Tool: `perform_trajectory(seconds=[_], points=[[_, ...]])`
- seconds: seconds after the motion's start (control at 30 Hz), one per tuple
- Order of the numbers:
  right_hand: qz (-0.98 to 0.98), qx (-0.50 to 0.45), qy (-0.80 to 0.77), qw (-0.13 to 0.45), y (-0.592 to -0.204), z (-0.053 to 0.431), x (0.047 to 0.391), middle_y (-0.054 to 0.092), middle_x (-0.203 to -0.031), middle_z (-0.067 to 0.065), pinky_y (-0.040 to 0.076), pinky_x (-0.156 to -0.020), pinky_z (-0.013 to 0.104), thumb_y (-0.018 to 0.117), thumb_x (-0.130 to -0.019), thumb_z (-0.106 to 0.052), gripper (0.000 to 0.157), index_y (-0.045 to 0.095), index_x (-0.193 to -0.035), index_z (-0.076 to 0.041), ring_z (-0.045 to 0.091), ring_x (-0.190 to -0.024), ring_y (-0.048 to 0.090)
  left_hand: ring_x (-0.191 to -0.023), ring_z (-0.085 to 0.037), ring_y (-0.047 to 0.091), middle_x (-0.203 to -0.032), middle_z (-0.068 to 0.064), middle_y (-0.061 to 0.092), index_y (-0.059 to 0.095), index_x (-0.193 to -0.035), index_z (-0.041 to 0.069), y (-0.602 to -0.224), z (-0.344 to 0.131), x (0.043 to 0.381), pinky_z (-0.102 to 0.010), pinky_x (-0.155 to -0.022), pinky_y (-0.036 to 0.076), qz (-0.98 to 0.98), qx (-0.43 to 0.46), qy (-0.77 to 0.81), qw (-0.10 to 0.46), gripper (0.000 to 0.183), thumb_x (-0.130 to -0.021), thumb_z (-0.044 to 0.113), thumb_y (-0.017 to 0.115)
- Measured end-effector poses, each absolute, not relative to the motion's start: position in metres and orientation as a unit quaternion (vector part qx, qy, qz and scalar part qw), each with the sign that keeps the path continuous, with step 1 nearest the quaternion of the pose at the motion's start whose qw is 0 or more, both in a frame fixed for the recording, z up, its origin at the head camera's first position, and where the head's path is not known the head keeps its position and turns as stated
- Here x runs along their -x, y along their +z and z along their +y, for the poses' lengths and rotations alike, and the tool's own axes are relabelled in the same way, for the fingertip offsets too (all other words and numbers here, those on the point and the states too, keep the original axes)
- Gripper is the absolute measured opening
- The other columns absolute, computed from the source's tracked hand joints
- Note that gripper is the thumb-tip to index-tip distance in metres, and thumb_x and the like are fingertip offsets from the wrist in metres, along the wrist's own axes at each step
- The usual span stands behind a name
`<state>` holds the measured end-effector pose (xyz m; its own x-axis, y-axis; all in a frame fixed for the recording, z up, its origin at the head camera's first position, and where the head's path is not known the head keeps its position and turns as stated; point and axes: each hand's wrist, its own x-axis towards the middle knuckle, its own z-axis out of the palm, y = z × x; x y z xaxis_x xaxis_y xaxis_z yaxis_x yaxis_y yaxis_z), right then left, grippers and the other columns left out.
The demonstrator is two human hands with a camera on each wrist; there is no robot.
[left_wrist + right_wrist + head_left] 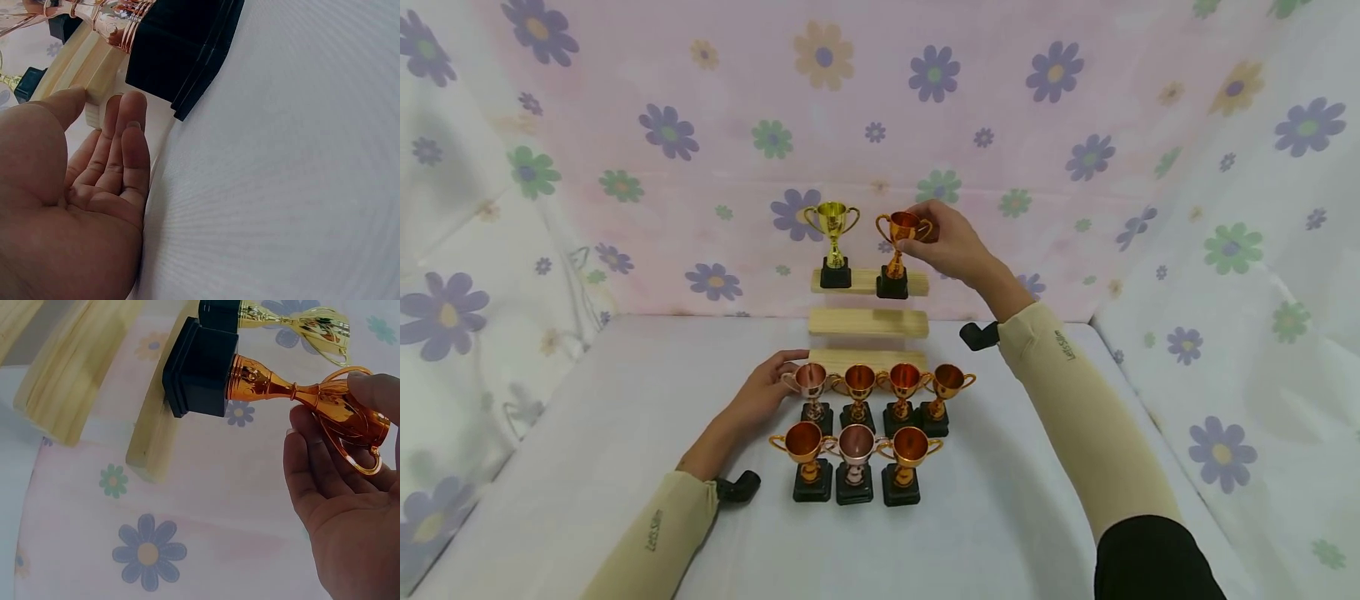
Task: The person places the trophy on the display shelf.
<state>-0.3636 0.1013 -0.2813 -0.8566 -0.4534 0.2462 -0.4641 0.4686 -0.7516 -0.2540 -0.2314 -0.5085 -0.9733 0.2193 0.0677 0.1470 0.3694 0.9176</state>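
My right hand (946, 242) pinches a bronze trophy cup (894, 265) by its bowl, with the thumb on one side and fingers behind. Its black base is at the right part of the top step (865, 282) of a wooden stand; whether it bears weight there I cannot tell. A gold trophy cup (834, 225) stands upright on that step's left part. Low at the stand's left side is my left hand (763, 387), fingers fairly straight. In the left wrist view, its thumb (65, 106) appears to touch the end of a wooden step (94, 69).
In front of the stand, several bronze and rose-coloured trophy cups (802, 442) stand upright in two rows on the white table (625, 433). The middle step (868, 322) and lowest step (850, 358) show behind them. A flowered cloth (865, 83) hangs behind.
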Motion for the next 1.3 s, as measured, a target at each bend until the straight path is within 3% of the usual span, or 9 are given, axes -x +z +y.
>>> perform_trajectory(seconds=[0.1, 0.33, 0.63, 0.97, 1.17, 1.3], points=[[-0.858, -0.265, 0.439, 0.008, -0.283, 0.095, 0.368, 0.063, -0.130, 0.012, 0.053, -0.099, 0.043, 0.073, -0.101, -0.023, 0.051, 0.053, -0.144, -0.004, 0.027, -0.110, 0.064, -0.113, -0.022, 0.065, -0.126, -0.016, 0.073, 0.049, -0.155, 0.008, -0.508, -0.231, 0.255, -0.028, -0.094, 0.048, 0.825, -0.105, 0.554, 0.033, 0.053, -0.102, 0.001, 0.054], [-0.861, -0.252, 0.441, 0.007, -0.287, 0.086, 0.371, 0.063, -0.130, 0.013, 0.052, -0.101, 0.044, 0.072, -0.102, -0.022, 0.050, 0.053, -0.144, -0.005, 0.028, -0.110, 0.064, -0.118, -0.026, 0.064, -0.130, -0.018, 0.071, 0.048, -0.156, 0.007, -0.506, -0.231, 0.253, -0.039, -0.101, 0.041, 0.824, -0.107, 0.555, 0.041, 0.056, -0.101, -0.001, 0.050], [-0.849, -0.255, 0.463, 0.005, -0.291, 0.077, 0.372, 0.064, -0.134, 0.012, 0.052, -0.103, 0.044, 0.071, -0.103, -0.021, 0.051, 0.052, -0.148, -0.006, 0.028, -0.112, 0.066, -0.096, -0.018, 0.060, -0.123, -0.020, 0.072, 0.047, -0.156, 0.003, -0.507, -0.233, 0.252, -0.028, -0.075, 0.042, 0.818, -0.107, 0.564, 0.034, 0.056, -0.100, -0.002, 0.051], [-0.856, -0.251, 0.453, 0.012, -0.289, 0.075, 0.378, 0.064, -0.134, 0.009, 0.052, -0.102, 0.044, 0.071, -0.103, -0.024, 0.054, 0.052, -0.151, -0.010, 0.025, -0.112, 0.065, -0.101, -0.018, 0.063, -0.122, -0.017, 0.072, 0.048, -0.155, 0.006, -0.505, -0.230, 0.253, -0.027, -0.082, 0.046, 0.811, -0.119, 0.572, 0.039, 0.052, -0.104, 0.001, 0.053], [-0.856, -0.243, 0.455, 0.002, -0.288, 0.070, 0.381, 0.063, -0.136, 0.008, 0.053, -0.102, 0.041, 0.072, -0.102, -0.024, 0.057, 0.051, -0.154, -0.012, 0.024, -0.113, 0.066, -0.094, -0.018, 0.059, -0.119, -0.019, 0.071, 0.048, -0.155, 0.005, -0.504, -0.230, 0.251, -0.028, -0.076, 0.042, 0.808, -0.112, 0.577, 0.037, 0.053, -0.102, -0.002, 0.051], [-0.855, -0.237, 0.460, -0.004, -0.288, 0.067, 0.380, 0.063, -0.136, 0.009, 0.054, -0.102, 0.040, 0.072, -0.102, -0.022, 0.056, 0.051, -0.153, -0.011, 0.024, -0.114, 0.067, -0.096, -0.015, 0.061, -0.119, -0.017, 0.072, 0.048, -0.155, 0.005, -0.505, -0.230, 0.252, -0.026, -0.079, 0.044, 0.810, -0.111, 0.574, 0.040, 0.052, -0.103, -0.002, 0.051]])
